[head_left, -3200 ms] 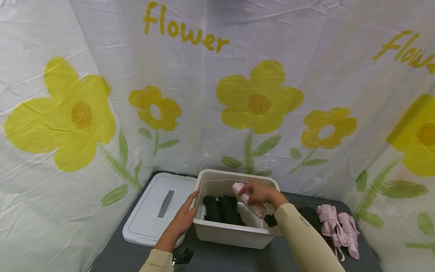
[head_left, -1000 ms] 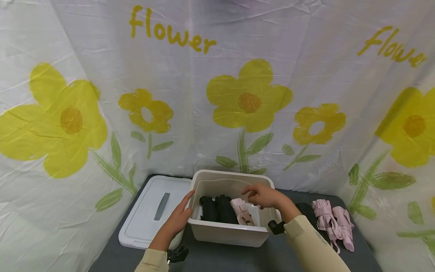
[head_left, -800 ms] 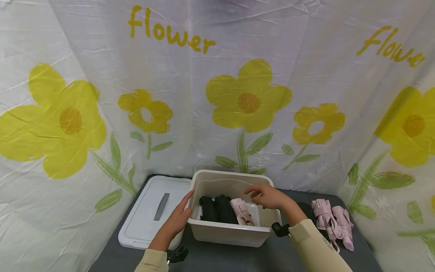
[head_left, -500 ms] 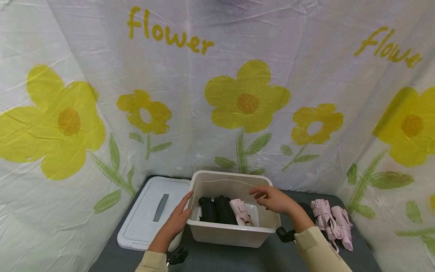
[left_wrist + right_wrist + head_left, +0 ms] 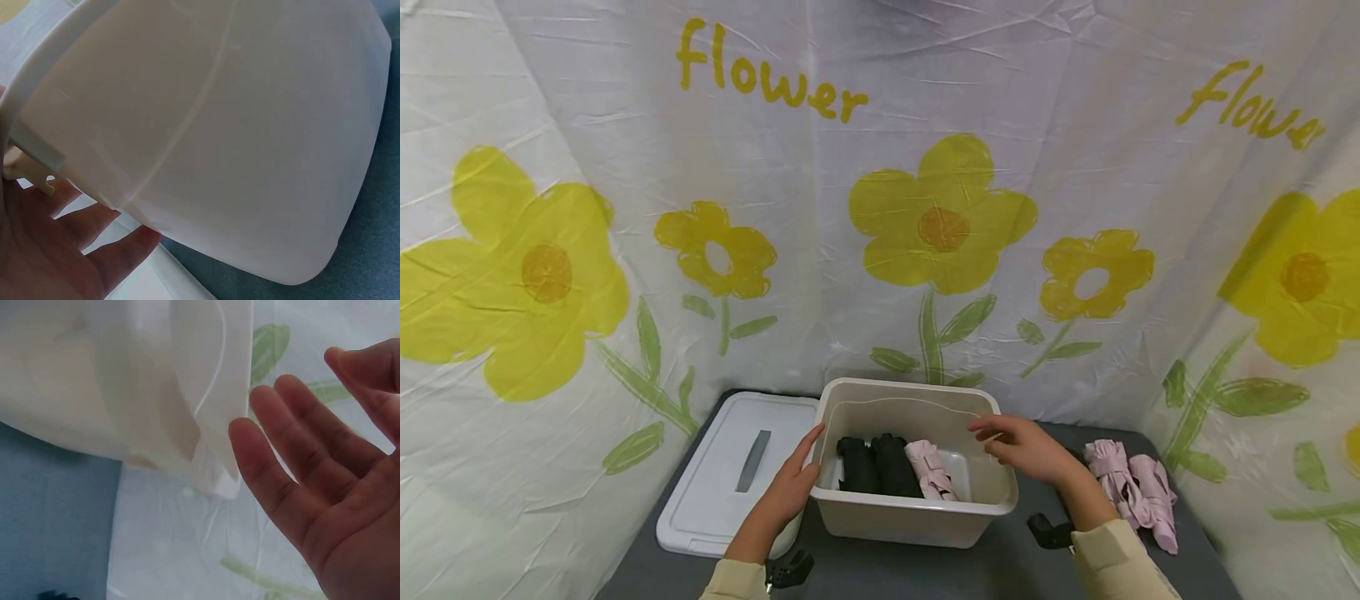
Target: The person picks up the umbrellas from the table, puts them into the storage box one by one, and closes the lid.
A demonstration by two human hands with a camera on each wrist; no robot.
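A cream storage box (image 5: 917,523) stands in the middle of the table. Inside lie two black folded umbrellas (image 5: 859,467) and one pink folded umbrella (image 5: 931,471), side by side toward its left. My left hand (image 5: 792,485) holds the box by its left rim; in the left wrist view, its fingers (image 5: 128,250) lie against the outer wall under the handle. Over the right rim hovers my right hand (image 5: 1026,450), holding nothing. The right wrist view shows its fingers (image 5: 300,450) spread and loosely bent beside the box wall.
The white lid (image 5: 730,475), with a grey handle, lies left of the box. Two more pink folded umbrellas (image 5: 1138,492) rest on the grey table (image 5: 917,575) at the right, partly behind my right arm. A flower-printed curtain (image 5: 820,333) hangs close behind.
My right hand laid the pink umbrella in the box beside the black ones and let go. It then drew back to the right, over the rim. My left hand stayed at the left rim.
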